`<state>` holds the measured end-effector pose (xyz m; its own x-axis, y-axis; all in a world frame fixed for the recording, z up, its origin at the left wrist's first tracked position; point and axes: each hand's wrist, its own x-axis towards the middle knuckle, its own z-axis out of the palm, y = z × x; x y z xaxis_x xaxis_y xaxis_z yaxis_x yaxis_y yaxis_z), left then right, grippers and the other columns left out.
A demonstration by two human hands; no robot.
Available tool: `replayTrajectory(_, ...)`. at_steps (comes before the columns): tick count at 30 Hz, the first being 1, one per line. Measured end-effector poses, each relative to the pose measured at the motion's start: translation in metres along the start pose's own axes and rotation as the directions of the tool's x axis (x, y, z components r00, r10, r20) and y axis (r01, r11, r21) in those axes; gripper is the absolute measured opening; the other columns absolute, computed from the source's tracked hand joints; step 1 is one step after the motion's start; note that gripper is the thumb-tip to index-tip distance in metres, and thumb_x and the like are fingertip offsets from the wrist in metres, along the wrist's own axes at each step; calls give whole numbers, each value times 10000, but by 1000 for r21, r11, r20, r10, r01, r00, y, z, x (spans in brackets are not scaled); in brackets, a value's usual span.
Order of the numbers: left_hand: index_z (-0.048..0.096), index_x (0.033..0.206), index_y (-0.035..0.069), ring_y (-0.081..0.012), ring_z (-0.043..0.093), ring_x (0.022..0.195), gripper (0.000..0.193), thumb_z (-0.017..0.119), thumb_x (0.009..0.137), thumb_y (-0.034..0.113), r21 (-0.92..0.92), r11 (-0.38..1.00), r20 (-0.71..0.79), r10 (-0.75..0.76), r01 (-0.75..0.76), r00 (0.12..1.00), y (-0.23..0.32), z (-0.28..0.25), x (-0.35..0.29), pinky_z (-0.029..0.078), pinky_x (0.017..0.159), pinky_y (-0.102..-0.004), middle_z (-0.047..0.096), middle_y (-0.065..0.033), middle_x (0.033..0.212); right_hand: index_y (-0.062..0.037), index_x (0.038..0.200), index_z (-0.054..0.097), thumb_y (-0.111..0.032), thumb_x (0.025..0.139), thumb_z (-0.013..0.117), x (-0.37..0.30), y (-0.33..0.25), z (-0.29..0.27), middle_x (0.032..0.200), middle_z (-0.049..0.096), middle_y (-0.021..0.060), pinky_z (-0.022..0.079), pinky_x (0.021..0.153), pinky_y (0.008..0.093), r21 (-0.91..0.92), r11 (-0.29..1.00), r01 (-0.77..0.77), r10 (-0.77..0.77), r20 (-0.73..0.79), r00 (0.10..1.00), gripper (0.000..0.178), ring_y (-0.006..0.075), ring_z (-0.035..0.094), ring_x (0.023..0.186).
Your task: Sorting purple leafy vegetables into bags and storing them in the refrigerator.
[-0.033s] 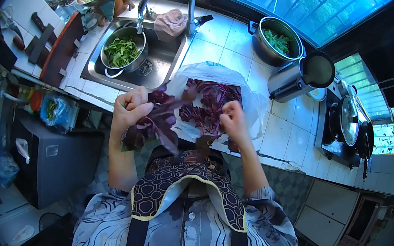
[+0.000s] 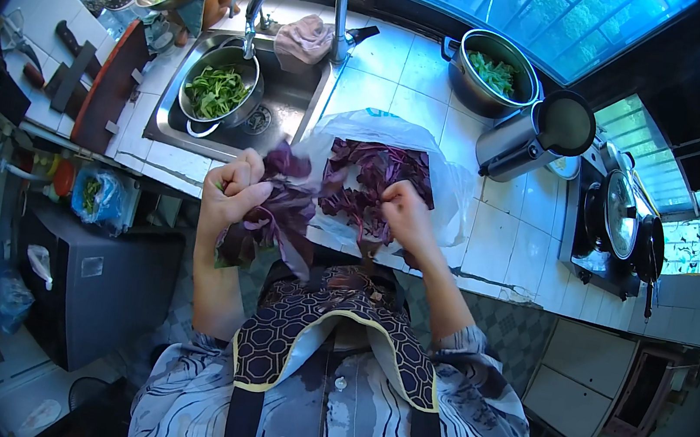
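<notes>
My left hand (image 2: pixel 236 187) is closed round a bunch of purple leafy greens (image 2: pixel 285 211), held up in front of the counter's edge. The leaves spread to the right of my fist and hang below it, slightly blurred. My right hand (image 2: pixel 407 217) is pinched at the purple leaves over a white plastic bag (image 2: pixel 451 174); its fingertips are partly lost among them. The bag lies spread on the tiled counter, with more purple greens (image 2: pixel 383 166) heaped on it. A dark leaf dangles between my two hands.
In the sink (image 2: pixel 296 124) at left stands a metal pot (image 2: pixel 250 75) of green leaves under a tap (image 2: pixel 341 8). A larger pot (image 2: pixel 463 80), a grey kettle (image 2: pixel 507 146) and a stove (image 2: pixel 583 238) are to the right. Knives (image 2: pixel 78 50) hang at far left.
My right hand has moved a little to the left, towards the middle of the bag. The leaves in my left hand have swung and shifted, while the left fist stays in place.
</notes>
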<state>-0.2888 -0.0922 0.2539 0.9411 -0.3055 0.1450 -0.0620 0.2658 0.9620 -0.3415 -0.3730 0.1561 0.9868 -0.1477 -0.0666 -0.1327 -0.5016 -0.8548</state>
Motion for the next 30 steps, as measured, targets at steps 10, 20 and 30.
replayTrajectory(10,271,609,120,-232,591,1066,431,597,869,8,190,974,76,109,-122,991,5,14,-6,378,976,-381,678,-161,944,-37,763,637,-345,791,654,-3,8,53,768,654,198,524,666,449,-720,693,-46,201,132,971,309,362,654,745)
replayTrajectory(20,594,877,-3,-133,629,759,46,563,855,25,390,907,190,-250,161,949,-66,62,16,485,683,-271,659,-125,851,-27,844,556,-331,839,628,5,-20,-26,737,648,179,500,635,435,-728,685,-28,-9,-47,999,312,358,649,728)
replayTrajectory(30,666,989,27,-258,651,884,197,609,801,49,694,718,188,-252,53,949,-131,68,32,495,781,-330,679,-129,914,-68,840,625,-264,819,652,-9,-11,-42,740,646,143,474,607,422,-501,861,86,-146,-81,986,199,341,626,691)
